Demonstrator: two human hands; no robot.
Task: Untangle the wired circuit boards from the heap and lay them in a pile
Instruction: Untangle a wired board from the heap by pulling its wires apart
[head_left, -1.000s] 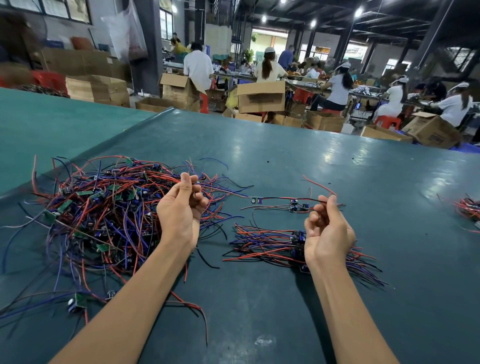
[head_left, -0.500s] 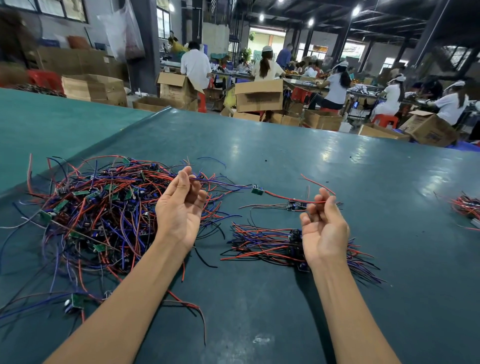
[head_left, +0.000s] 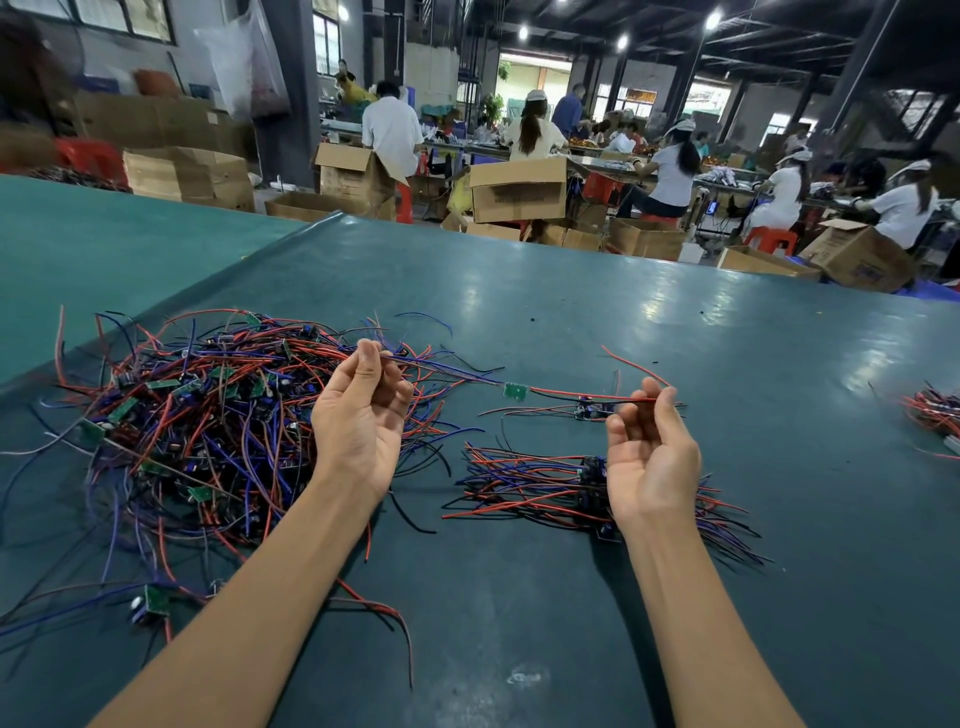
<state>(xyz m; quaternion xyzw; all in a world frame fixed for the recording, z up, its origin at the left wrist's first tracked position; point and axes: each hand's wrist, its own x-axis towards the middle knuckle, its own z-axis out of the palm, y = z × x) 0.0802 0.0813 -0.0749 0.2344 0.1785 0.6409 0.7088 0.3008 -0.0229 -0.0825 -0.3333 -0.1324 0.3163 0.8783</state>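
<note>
While workers sit at benches far behind, a wide teal table (head_left: 571, 291) fills the room in front of me. On its left side sprawls the heap (head_left: 208, 415), a large snarl of red, blue and black wires with small green boards caught in it. Right of centre lies the pile (head_left: 535, 488), much smaller, its wires combed roughly parallel with the boards gathered at its middle.

Two bare forearms reach in. The left hand (head_left: 358, 421) hovers at the heap's right edge, thumb and forefinger pinching thin blue leads (head_left: 441, 370). The right hand (head_left: 649, 452) is raised palm-up over the pile, thumb and forefinger pinching a red lead (head_left: 587, 397). Strung between them, off the table, hangs one wired circuit board (head_left: 515, 390), a small green rectangle.

A second ago the hands were in almost the same places, but the strand sagged lower; now it runs nearly straight and the board shows its green face. I judge this board is nearly free and ready to go on the pile. Heap wires fan close around the left fingers, so I cannot tell whether its leads are fully clear.
</note>
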